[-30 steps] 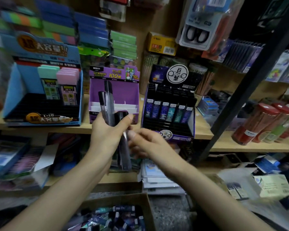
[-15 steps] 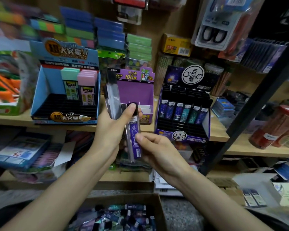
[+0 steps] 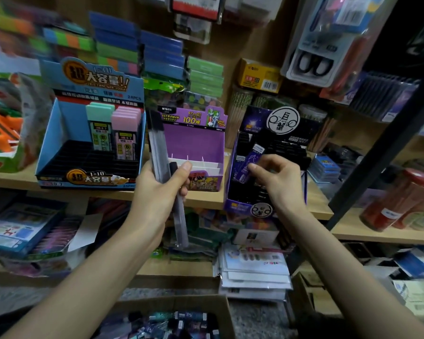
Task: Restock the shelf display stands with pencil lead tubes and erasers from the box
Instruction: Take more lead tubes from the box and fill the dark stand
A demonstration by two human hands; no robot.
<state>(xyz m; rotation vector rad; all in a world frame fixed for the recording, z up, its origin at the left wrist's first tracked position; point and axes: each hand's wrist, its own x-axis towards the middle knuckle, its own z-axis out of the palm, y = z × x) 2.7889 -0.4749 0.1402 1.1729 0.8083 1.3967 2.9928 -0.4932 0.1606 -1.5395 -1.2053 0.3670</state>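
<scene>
**While one hand holds the stock, the other has a purple tube at the dark stand**

As the person stands before the wooden shelf (image 3: 206, 199), the left hand (image 3: 157, 189) is clenched around a bundle of long lead tubes (image 3: 157, 145). They are flat, grey and half transparent, with black caps. Most of them point up in front of the purple stand (image 3: 194, 140), and one hangs down below the fist. The right hand (image 3: 277, 182) pinches a single purple lead tube (image 3: 249, 162) between thumb and forefinger, and the other fingers are loosely bent. This tube is short and glossy, with a white printed band at its upper end. It is tilted just in front of the black slotted tiers of the dark stand (image 3: 238, 206). Whether it touches a slot I cannot tell.

The writing is partly readable. On the purple cardboard stand I read "M&G", "ULTRAMAN", "0.7 HB" and a big "100", and its white dividers form steps. The blue stand (image 3: 54, 133) at the left says "1=10", "大容量!!" and "24PCS". On its black ribbed tiers stand a mint case (image 3: 99, 128) and a pink case (image 3: 126, 133), both flat, with labels marked "0.7". The dark stand carries a round white sign with black characters. Behind, a yellow box (image 3: 260, 77) shows a barcode, and scissors (image 3: 311, 62) hang in a clear blister pack. Below the arms, the open brown cardboard box (image 3: 220, 311) lies full of small tubes (image 3: 176, 321) in purple and teal, all blurred.
</scene>
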